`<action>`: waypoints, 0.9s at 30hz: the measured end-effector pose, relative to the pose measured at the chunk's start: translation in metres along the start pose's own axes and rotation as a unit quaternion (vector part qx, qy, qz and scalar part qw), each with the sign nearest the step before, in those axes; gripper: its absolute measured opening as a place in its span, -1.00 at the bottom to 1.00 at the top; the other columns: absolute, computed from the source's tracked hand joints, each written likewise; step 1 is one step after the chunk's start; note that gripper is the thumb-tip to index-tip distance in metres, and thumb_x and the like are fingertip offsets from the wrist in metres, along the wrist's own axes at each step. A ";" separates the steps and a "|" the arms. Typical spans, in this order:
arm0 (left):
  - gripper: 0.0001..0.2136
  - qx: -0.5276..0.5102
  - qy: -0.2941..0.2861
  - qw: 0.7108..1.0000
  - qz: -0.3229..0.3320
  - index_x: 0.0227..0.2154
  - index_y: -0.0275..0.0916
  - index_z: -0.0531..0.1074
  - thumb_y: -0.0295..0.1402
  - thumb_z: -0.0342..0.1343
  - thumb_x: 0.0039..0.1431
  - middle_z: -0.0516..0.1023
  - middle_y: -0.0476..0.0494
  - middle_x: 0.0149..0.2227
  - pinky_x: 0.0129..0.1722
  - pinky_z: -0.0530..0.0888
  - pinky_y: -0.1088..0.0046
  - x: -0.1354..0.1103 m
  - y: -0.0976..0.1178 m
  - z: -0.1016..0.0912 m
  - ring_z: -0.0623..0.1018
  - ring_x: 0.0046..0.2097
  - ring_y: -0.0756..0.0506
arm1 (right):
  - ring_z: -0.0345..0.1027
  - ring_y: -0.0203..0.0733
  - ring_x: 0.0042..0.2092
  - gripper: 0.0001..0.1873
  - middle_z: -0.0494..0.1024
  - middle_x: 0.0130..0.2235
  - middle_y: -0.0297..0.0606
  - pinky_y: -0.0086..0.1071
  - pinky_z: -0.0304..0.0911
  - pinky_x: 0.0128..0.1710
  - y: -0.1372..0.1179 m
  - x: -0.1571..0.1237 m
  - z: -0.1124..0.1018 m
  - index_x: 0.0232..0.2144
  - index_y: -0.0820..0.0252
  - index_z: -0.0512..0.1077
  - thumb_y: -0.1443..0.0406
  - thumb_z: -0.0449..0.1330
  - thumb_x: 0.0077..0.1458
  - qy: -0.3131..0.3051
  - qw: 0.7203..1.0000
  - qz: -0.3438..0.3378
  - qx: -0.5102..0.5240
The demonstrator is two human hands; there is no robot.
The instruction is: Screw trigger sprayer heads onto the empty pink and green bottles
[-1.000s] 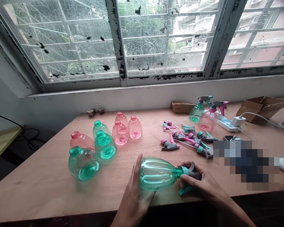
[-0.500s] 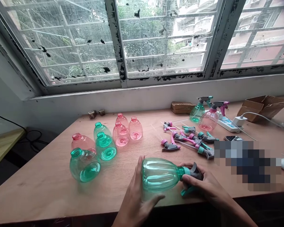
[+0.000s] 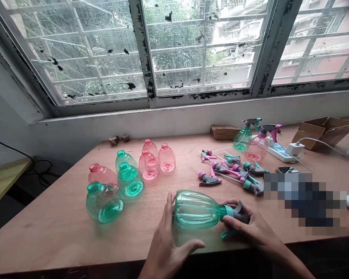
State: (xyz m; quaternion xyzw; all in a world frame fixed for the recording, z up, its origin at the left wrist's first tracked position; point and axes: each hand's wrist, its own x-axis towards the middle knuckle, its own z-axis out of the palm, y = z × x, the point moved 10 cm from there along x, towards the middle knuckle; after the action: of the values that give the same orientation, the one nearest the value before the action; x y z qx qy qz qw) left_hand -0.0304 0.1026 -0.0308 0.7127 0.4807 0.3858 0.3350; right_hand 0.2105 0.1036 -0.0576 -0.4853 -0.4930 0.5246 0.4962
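Bottle (image 3: 196,211): is lying sideways between the hands, over the near edge of the table (image 3: 55,232), neck to the right.
Head (image 3: 241,213): is sitting at the bottle's neck.
Right hand (image 3: 251,224): is gripping the head, fingers and thumb closed about it.
Left hand (image 3: 168,240): is standing open at the base, thumb well apart; whether its fingers are touching, one cannot tell.
Base: may be at risk of dropping, the right grip apparently carrying most weight.
Collar (image 3: 228,210): could be seating crooked if head and bottle are tilting out of line.
Near edge: a slipping bottle could be rolling off here.
Loose heads (image 3: 209,179): are lying jumbled beyond, tubes crossing; lifting one could be dragging others.
Green bottles (image 3: 130,186), pink bottles (image 3: 166,157): are clustering at left.
Sprayers (image 3: 255,149): are standing near the power strip (image 3: 281,154) and box (image 3: 310,128).
Table: is showing pinkish-brown wood.
Window (image 3: 203,46): is lighting the room through barred, spotted panes.
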 end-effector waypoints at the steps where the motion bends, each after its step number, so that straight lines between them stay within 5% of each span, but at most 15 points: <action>1: 0.05 0.000 0.002 1.000 -0.007 0.50 -0.02 -0.14 -0.06 0.41 0.10 0.07 -0.31 0.51 0.43 0.06 -0.17 0.000 -0.001 -0.001 0.00 0.51 -0.45 | 0.51 -0.13 -0.38 -0.54 0.60 -0.37 -0.34 -0.30 0.51 -0.37 -0.001 -0.001 0.001 -0.13 0.16 0.57 0.04 0.49 0.00 -0.004 1.000 -0.003 -0.003; 6: -0.16 0.009 0.002 1.000 0.005 0.48 0.00 -0.02 -0.05 0.27 0.26 0.08 -0.31 0.49 0.42 0.09 -0.19 0.000 0.004 -0.005 0.07 0.50 -0.45 | 0.53 -0.11 -0.39 -0.58 0.60 -0.42 -0.36 -0.31 0.49 -0.36 -0.002 -0.002 0.000 -0.13 0.15 0.58 0.06 0.47 0.04 -0.001 1.000 -0.002 -0.015; 11: -0.16 0.005 -0.016 0.998 0.052 0.48 0.21 -0.23 -0.23 0.21 0.36 0.02 -0.14 0.53 0.42 0.18 -0.08 -0.003 0.011 0.002 0.07 0.51 -0.36 | 0.48 -0.15 -0.42 -0.56 0.60 -0.50 -0.39 -0.35 0.46 -0.37 -0.004 -0.003 -0.002 -0.11 0.16 0.55 0.06 0.46 0.05 0.022 1.000 -0.003 0.011; 16: 0.08 0.010 -0.011 0.999 0.037 0.50 0.09 -0.29 -0.13 0.41 0.15 0.04 -0.26 0.52 0.42 0.14 -0.14 -0.002 0.005 0.002 0.03 0.51 -0.42 | 0.49 -0.15 -0.43 -0.61 0.60 -0.46 -0.39 -0.35 0.45 -0.40 -0.009 -0.006 0.002 -0.17 0.15 0.59 0.08 0.48 0.01 0.023 1.000 -0.014 0.005; 21: -0.15 0.027 -0.009 0.999 0.025 0.48 0.03 -0.08 -0.12 0.29 0.28 0.08 -0.27 0.51 0.42 0.15 -0.15 -0.001 0.007 0.000 0.01 0.51 -0.43 | 0.54 -0.10 -0.41 -0.55 0.66 -0.48 -0.34 -0.31 0.45 -0.36 -0.001 -0.002 0.002 -0.11 0.20 0.55 0.05 0.47 0.05 0.004 1.000 0.013 0.021; 27: -0.07 0.025 -0.018 0.998 0.060 0.49 0.15 -0.31 -0.30 0.25 0.32 0.03 -0.16 0.53 0.42 0.19 -0.07 -0.004 0.014 0.003 0.13 0.49 -0.35 | 0.58 -0.07 -0.39 -0.54 0.69 -0.47 -0.29 -0.28 0.48 -0.33 0.007 0.001 0.003 -0.11 0.19 0.50 0.04 0.45 0.09 -0.034 0.999 0.015 0.023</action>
State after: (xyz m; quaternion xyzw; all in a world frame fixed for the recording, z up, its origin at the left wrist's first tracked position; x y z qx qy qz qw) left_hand -0.0229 0.0936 -0.0209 0.7551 0.4409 0.3801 0.3017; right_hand 0.2067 0.1043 -0.0642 -0.4631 -0.4899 0.5597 0.4819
